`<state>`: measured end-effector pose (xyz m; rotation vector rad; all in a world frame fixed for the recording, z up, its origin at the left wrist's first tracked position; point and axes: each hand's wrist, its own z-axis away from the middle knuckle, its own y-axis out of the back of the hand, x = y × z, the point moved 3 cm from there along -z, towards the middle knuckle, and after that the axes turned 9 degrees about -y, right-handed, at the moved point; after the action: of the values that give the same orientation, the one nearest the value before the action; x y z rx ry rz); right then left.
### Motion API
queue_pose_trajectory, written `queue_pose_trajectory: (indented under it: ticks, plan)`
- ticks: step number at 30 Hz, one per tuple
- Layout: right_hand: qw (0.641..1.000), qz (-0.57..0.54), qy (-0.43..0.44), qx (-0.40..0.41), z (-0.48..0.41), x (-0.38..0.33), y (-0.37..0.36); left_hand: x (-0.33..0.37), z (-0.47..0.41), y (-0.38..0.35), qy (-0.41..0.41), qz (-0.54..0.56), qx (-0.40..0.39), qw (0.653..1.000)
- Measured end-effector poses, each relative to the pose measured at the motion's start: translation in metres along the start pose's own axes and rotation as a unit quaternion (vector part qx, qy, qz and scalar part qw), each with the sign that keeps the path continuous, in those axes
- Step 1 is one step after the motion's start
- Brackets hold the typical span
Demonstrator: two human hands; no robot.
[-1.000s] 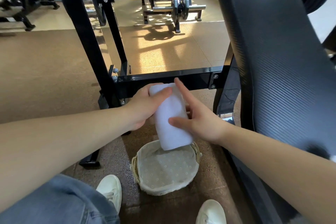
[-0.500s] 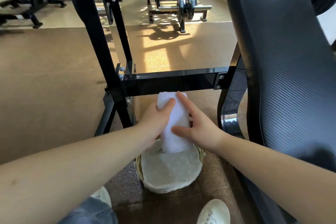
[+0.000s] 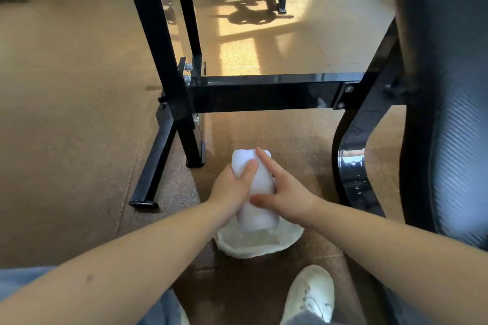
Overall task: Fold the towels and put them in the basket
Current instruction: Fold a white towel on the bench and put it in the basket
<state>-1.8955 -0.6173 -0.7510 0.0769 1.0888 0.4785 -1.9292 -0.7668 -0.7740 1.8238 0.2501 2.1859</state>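
Note:
A folded white towel stands nearly upright, its lower end inside the round cloth-lined basket on the floor. My left hand grips the towel's left side, thumb curled over its upper front. My right hand holds the right side, forefinger stretched up along the towel and thumb across its front. Most of the basket is hidden behind the towel and my hands.
A black steel gym frame crosses just beyond the basket, with a leg to the left. A dark padded bench back fills the right side. My white shoe stands near the basket on brown flooring.
Both hands have carried the towel downward, from in front of the black crossbar to the basket, where its lower end now sits. My head has tilted further down.

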Motion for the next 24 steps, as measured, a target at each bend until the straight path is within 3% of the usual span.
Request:
queue_pose_trajectory:
  ticks: [5,10,18,24]
  plan:
    - [0.992,0.105,-0.054,0.032,-0.036,0.038,-0.015,-0.059,-0.021,0.008,0.029,-0.078,-0.033,0.996]
    - [0.989,0.110,-0.095,-0.001,-0.068,0.080,-0.033,-0.111,-0.031,0.015,-0.006,-0.200,-0.073,0.977]
    - [0.986,0.068,-0.153,-0.013,-0.105,0.132,-0.068,-0.137,-0.027,0.011,-0.154,-0.403,-0.095,0.897]
    - [0.984,0.030,-0.172,-0.030,-0.126,0.155,-0.094,-0.164,-0.021,0.018,-0.022,-0.351,-0.194,0.916]
